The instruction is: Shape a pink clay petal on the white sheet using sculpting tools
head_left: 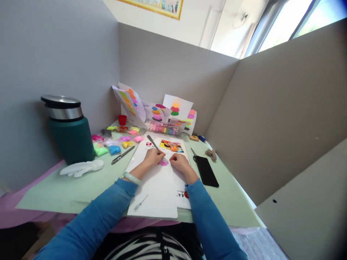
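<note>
My left hand point(153, 157) is closed around a metal fork point(153, 142). The fork's handle slants up to the left, and its tines point down to the right at a small pinkish-purple patch point(163, 163), probably soft clay. That patch lies on a white paper sheet point(155, 191) with a small broom drawing point(140, 203) near its lower edge. Just right of the tines, my right hand point(179, 162) is closed with its fingertips pinched together; whatever they hold, if anything, is hidden. Under both hands lies a printed booklet point(182, 180) with a colourful picture.
Left stand a green flask point(71, 135), white gloves point(81, 168), a pen point(123, 155) and several coloured clay packets point(115, 150). Right lie a black phone point(206, 171) and a brown lump point(210, 154). Colour-swatch papers point(175, 110) and a clear pack point(164, 128) stand behind, before grey partitions.
</note>
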